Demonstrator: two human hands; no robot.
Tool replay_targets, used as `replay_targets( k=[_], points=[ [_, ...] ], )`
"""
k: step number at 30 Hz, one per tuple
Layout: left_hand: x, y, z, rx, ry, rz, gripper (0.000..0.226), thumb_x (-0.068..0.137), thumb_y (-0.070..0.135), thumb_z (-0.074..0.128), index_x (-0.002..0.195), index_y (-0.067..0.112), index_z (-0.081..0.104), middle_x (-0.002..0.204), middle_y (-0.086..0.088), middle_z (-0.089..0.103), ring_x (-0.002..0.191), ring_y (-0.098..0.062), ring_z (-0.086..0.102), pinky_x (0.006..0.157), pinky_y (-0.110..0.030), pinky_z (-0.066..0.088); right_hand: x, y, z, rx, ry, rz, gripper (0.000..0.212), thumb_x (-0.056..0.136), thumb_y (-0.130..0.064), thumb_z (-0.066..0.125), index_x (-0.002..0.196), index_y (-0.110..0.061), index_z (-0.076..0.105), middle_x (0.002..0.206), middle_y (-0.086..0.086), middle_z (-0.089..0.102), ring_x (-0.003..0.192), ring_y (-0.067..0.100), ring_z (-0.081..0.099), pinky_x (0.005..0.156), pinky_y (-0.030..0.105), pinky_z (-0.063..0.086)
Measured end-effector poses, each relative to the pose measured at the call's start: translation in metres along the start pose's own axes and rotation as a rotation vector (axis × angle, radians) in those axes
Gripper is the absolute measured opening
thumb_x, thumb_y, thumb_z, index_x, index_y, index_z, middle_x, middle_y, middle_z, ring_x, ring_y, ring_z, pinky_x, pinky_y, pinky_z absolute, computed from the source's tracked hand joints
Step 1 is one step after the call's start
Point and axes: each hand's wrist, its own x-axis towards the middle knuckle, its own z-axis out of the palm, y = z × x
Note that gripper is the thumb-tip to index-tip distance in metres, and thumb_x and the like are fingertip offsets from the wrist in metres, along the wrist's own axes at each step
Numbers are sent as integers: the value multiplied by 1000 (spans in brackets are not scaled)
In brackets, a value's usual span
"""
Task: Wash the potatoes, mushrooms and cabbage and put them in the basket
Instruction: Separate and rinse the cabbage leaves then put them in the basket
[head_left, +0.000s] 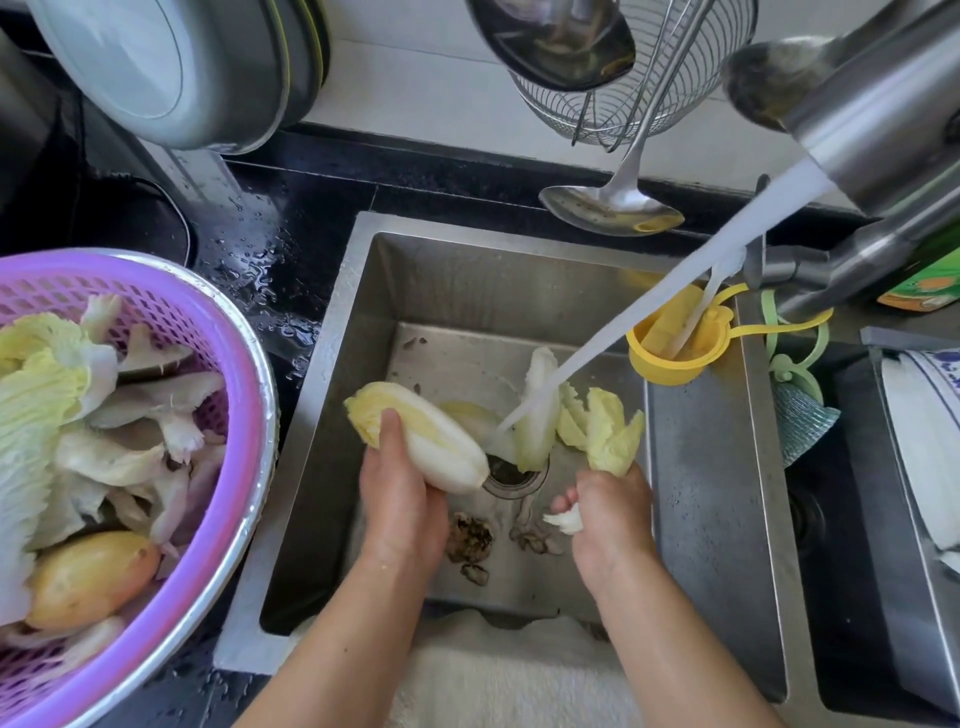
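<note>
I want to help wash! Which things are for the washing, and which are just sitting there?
For washing: pale yellow-white cabbage heart, loose cabbage leaf, purple plastic basket, steel sink.
Just there: yellow plastic cup, hanging steel ladle.

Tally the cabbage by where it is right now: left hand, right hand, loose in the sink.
Left hand: 1, the cabbage heart
Right hand: 1, a torn leaf
Loose in the sink, under the stream: 1 leaf
Total: 3
</note>
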Motion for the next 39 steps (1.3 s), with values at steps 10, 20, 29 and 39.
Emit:
replay_targets(
  k=[10, 20, 29, 39],
  points=[
    [3, -10, -4, 267, 65, -183, 52, 104, 40, 61, 148, 15, 50, 117, -8, 69, 101, -25, 67, 91, -44, 54, 50, -15, -20, -664, -27, -154, 18, 95, -9, 59, 112, -10, 54, 88, 6, 61, 70, 21, 59, 61, 31, 49],
    [8, -7, -12, 219, 171, -209, 47, 105, 40, 58, 144, 14, 55, 120, -11, 68, 114, -32, 65, 111, -54, 47, 81, 29, 59, -1339, -279, -792, 79, 90, -4, 63, 157, -17, 23, 137, 10, 39, 122, 33, 49, 92, 44, 52],
    [9, -7, -15, 191, 164, -226, 46, 104, 38, 60, 145, 16, 53, 113, -7, 67, 109, -29, 63, 109, -50, 48, 108, 38, 69, -1623, -436, -1026, 47, 89, -3, 61, 135, -8, 51, 125, 11, 54, 115, 30, 52, 76, 30, 38],
    [3, -5, -7, 211, 140, -239, 42, 104, 39, 59, 140, 17, 55, 109, -5, 67, 100, -25, 64, 102, -47, 49, 94, 2, 75, -1240, -423, -772, 11, 93, -19, 62, 92, -23, 52, 100, 0, 60, 94, 28, 63, 68, 36, 54]
  ],
)
